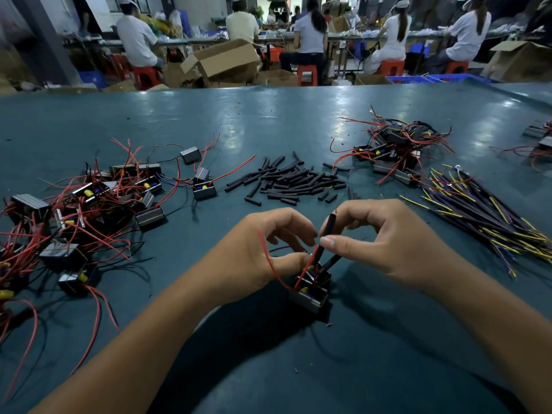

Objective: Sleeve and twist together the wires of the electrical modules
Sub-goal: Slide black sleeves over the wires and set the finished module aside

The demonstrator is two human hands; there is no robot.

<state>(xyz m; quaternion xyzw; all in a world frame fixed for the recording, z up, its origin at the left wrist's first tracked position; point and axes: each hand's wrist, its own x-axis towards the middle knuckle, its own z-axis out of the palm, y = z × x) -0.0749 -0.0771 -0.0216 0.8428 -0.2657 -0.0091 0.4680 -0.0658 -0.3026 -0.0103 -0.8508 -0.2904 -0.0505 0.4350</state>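
Observation:
A small black electrical module (pixel 310 295) with a yellow part inside sits on the teal table just below my hands. Red wires (pixel 270 261) rise from it. My left hand (pixel 268 249) pinches the wires just above the module with thumb and fingers curled. My right hand (pixel 379 237) pinches a black sleeve tube (pixel 330 227) that stands upright on a wire; a second black sleeve (pixel 331 262) slants out of the module beside it.
A heap of loose black sleeves (pixel 292 180) lies in the middle of the table (pixel 268 369). Modules with red wires pile up at the left (pixel 89 210) and back right (pixel 394 150). Yellow-and-black wire bundles (pixel 484 213) fan out at right. Several people sit beyond.

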